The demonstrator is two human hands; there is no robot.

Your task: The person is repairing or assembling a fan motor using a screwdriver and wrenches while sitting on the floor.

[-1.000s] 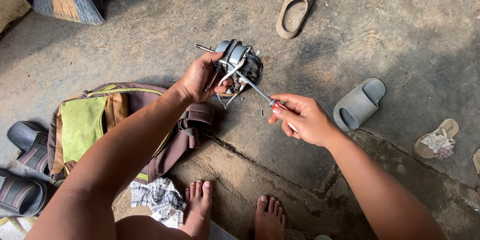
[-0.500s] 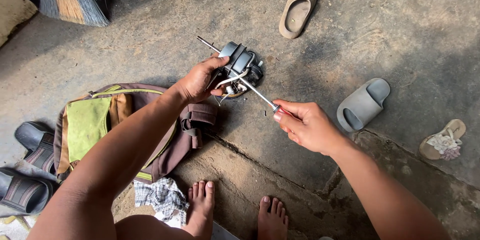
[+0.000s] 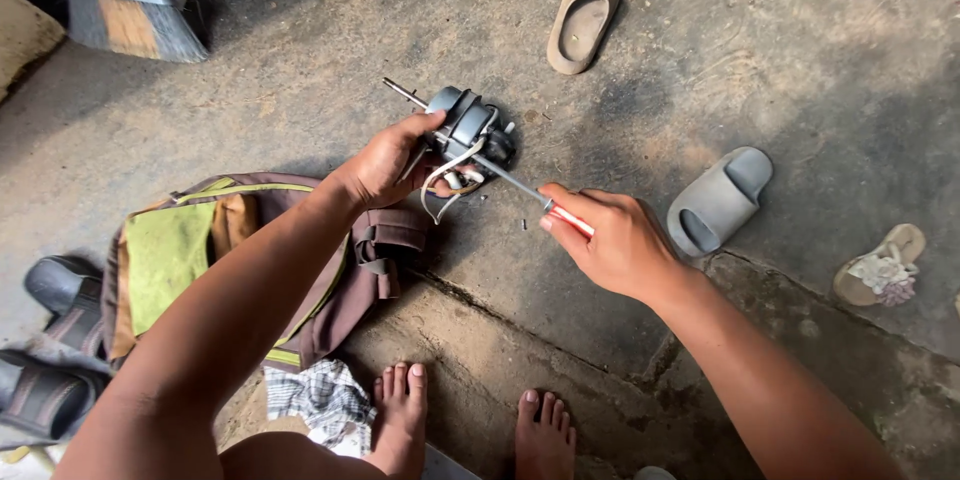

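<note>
Near edge: two bare feet (image 3: 470,425) on cracked concrete floor (image 3: 800,60), checked cloth (image 3: 320,398) just left of them. Dark sandals (image 3: 45,360) at near left edge, stacked/overlapping.

Mid-left: backpack (image 3: 250,260), maroon w/ green panel, lying flat on floor, straps toward the right. Left forearm passes over it.

Right hand (image 3: 615,240) mid-frame, closed around screwdriver (image 3: 545,204); red handle mostly hidden in the fist, only a bit shows by the thumb. Metal shaft runs up-left, tip ends at the motor body. Exact contact pt: can't tell, too small.

Left hand (image 3: 385,165) just left of that, wrapped on the near-left side of the small fan motor (image 3: 468,130), thumb on top. Motor is grey/dark, held above the floor, just beyond backpack's right corner. Thin metal shaft sticks out far-left of the housing. Pale wires loop down from underside, hanging free near left-hand fingers.

Right side: grey slide sandal (image 3: 718,200) on floor, near right hand but apart. Further right, tan sandal w/ flower trim (image 3: 880,268) near right edge.

Far: tan slide sandal (image 3: 583,22) alone on concrete, well apart from motor. Far left corner: broom head (image 3: 130,10), grey cap, straw-colour bristles, partly in shadow.
</note>
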